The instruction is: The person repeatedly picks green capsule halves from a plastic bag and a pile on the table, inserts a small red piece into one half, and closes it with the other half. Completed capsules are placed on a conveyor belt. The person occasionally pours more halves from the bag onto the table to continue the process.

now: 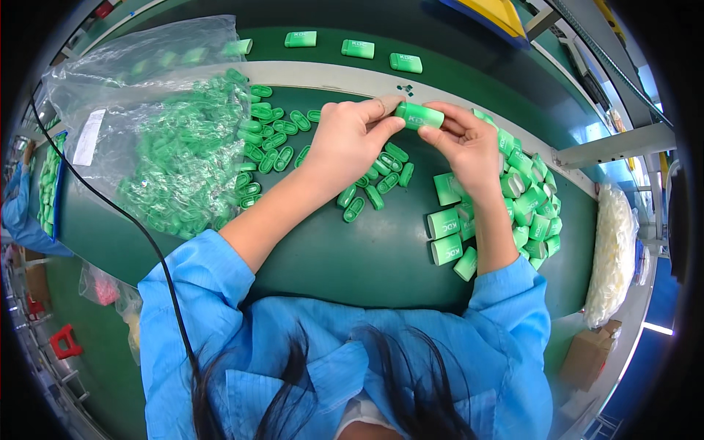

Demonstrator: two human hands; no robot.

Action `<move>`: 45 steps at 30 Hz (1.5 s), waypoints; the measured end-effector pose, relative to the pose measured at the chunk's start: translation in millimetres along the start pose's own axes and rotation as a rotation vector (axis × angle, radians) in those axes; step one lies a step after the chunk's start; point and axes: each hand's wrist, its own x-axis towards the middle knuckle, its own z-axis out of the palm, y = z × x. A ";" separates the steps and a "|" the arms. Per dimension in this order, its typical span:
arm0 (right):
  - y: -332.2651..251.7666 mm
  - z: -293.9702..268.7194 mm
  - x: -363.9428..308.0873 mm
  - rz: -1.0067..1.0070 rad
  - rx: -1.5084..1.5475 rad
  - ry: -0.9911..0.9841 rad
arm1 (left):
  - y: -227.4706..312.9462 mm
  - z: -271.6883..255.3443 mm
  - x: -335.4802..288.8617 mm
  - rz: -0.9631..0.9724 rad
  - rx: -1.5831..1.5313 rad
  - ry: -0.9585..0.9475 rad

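Nearest, blue sleeves [198,268], then the green table [352,268]. Piled cases [539,229] lie R, by the R forearm; loose caps [354,210] L of ctr, next to a clear bag [176,158] w/ lots more. Beyond, L hand [343,139] & R hand [469,150] each pinch an end of one green case [422,116], nr table's far edge. Farther off, spaced-out cases [358,49] in a row.
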 end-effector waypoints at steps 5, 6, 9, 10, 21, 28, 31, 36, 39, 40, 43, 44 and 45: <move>-2.5 3.5 -1.9 -0.046 -0.005 0.044 | 2.1 9.3 -7.4 0.126 0.056 0.099; -0.9 8.5 -4.7 -0.069 -0.020 0.083 | 3.3 14.3 -11.1 0.155 0.116 0.142; -4.6 27.0 -14.0 -0.247 -0.333 0.225 | 6.1 23.7 -15.6 0.226 0.229 0.232; -7.9 31.0 -15.1 -0.329 -0.483 0.276 | 3.7 24.9 -15.6 0.222 0.195 0.224; 29.3 -50.4 100.9 0.265 -0.357 0.212 | 5.8 -22.0 13.4 0.209 0.532 -0.069; 38.5 -65.2 96.5 0.080 -0.710 0.325 | 0.3 -18.3 -8.1 0.218 0.831 -0.183; -4.8 -65.1 59.2 0.005 -0.892 0.030 | 4.3 -10.2 -5.8 0.268 0.965 -0.223; -49.0 -47.9 -27.7 0.032 -1.061 -0.376 | 7.4 -4.4 -0.9 0.257 1.067 -0.279; -43.3 -43.9 -41.2 0.034 -1.223 -0.403 | 2.3 -5.0 -0.6 0.333 0.997 -0.160; -43.0 -43.9 -39.5 0.022 -1.182 -0.378 | 1.0 -4.1 -0.5 0.327 0.888 -0.121; -49.4 -41.2 -28.1 0.124 -0.922 -0.285 | 3.1 -3.5 1.9 0.194 0.460 -0.076; -55.0 -36.6 -19.9 0.251 -0.743 -0.245 | 6.4 -3.6 3.0 0.072 0.243 -0.110; -59.6 -31.8 -12.0 0.371 -0.563 -0.206 | 9.8 -5.6 4.0 -0.046 0.025 -0.140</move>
